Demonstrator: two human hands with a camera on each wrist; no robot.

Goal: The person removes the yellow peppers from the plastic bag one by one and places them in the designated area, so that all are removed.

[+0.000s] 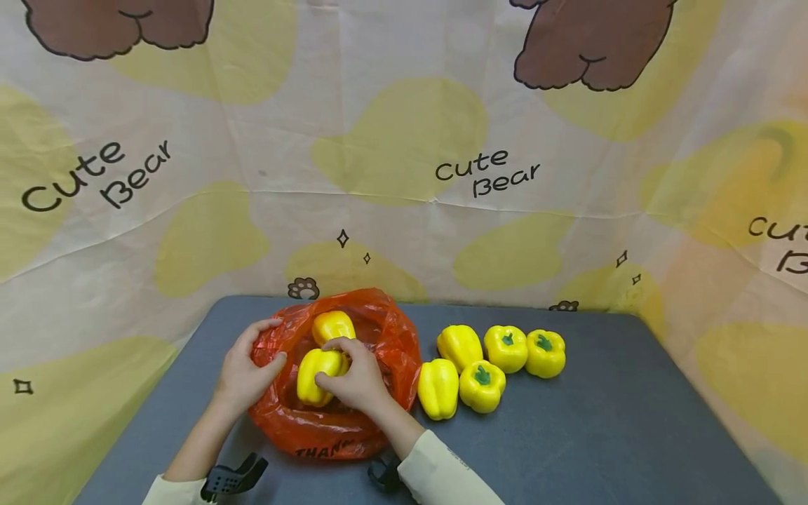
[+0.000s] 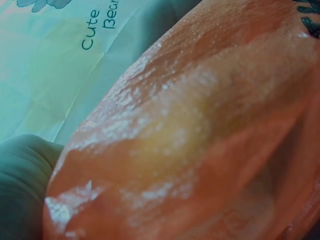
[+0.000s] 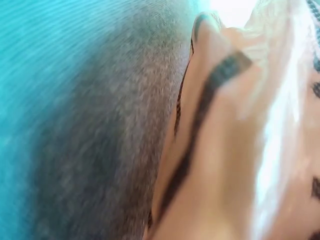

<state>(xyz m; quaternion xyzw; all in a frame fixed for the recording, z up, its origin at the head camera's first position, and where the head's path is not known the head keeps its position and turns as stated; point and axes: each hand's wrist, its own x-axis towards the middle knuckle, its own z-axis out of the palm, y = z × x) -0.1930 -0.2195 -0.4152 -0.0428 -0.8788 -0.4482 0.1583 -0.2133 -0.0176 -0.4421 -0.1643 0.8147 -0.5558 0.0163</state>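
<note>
A red plastic bag (image 1: 341, 438) stands with its mouth spread on the table, black lettering on its front. My left hand (image 1: 246, 368) holds the bag's left rim, fingers and thumb spread apart along it. Inside the bag mouth, my right hand (image 1: 356, 379) pinches a yellow bell pepper (image 1: 313, 379) between thumb and fingers. Behind it in the bag shows another yellow pepper (image 1: 332, 325). The bag (image 2: 240, 90) fills most of the left wrist view, a yellow shape showing through. In the right wrist view, the blurred bag side (image 3: 220, 150) hides the right hand.
Several yellow bell peppers (image 1: 482, 386) sit in a cluster just right of the bag, some with green stems facing forward. They rest on a dark grey table (image 1: 600, 435). A printed cloth (image 1: 404, 140) hangs behind the table's far edge.
</note>
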